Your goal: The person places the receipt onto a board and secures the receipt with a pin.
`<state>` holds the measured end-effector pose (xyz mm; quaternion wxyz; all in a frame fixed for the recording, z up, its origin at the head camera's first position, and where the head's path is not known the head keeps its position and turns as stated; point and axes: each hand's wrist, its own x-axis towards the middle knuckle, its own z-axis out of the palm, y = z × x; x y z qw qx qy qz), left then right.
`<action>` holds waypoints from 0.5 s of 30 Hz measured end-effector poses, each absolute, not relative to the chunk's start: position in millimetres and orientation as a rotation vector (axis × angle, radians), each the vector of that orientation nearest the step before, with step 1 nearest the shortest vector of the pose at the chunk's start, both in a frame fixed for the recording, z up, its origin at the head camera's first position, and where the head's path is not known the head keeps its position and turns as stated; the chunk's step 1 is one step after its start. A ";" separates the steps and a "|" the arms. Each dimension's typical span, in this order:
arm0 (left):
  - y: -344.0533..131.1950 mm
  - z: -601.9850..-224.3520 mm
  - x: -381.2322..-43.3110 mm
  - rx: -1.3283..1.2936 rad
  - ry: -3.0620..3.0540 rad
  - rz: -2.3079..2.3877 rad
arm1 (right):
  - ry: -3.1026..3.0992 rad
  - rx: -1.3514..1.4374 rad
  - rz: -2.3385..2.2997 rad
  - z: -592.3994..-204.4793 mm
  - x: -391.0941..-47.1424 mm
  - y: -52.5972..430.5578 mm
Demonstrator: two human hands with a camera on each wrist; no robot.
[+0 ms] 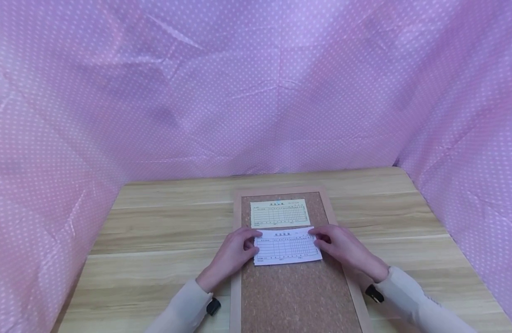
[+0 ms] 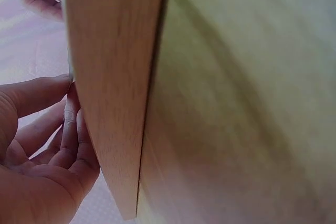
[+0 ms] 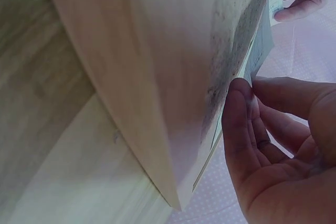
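Observation:
Both hands hold a white printed form slip (image 1: 287,247) over a framed cork board (image 1: 297,296). At the slip's left edge, the left hand (image 1: 233,249) pinches it between thumb and fingers. The right hand (image 1: 343,245) pinches the right edge in the same way. Just above the white slip, a yellow printed form slip (image 1: 279,214) lies on the cork, with a small pale spot at its top middle. In the right wrist view, the right hand (image 3: 286,140) has thumb and fingertip together on the paper. The left wrist view shows the left hand (image 2: 47,145) beside the board's wooden frame (image 2: 113,66).
The board lies on a wood-grain table (image 1: 156,240), its top end toward the back edge. Pink polka-dot cloth (image 1: 256,92) hangs behind the table and at both sides. A dark band (image 1: 213,306) sits at the left wrist, another (image 1: 374,293) at the right.

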<state>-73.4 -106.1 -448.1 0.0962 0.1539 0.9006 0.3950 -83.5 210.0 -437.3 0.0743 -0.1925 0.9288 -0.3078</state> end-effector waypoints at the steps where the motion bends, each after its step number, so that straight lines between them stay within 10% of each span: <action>1: -105.8 -448.5 -73.6 0.464 2.677 1.165 | 2.795 -0.588 -0.921 -437.9 -84.0 210.3; 15: -102.2 -448.6 -75.6 0.477 2.718 1.085 | 2.752 -0.595 -0.922 -437.9 -89.6 209.0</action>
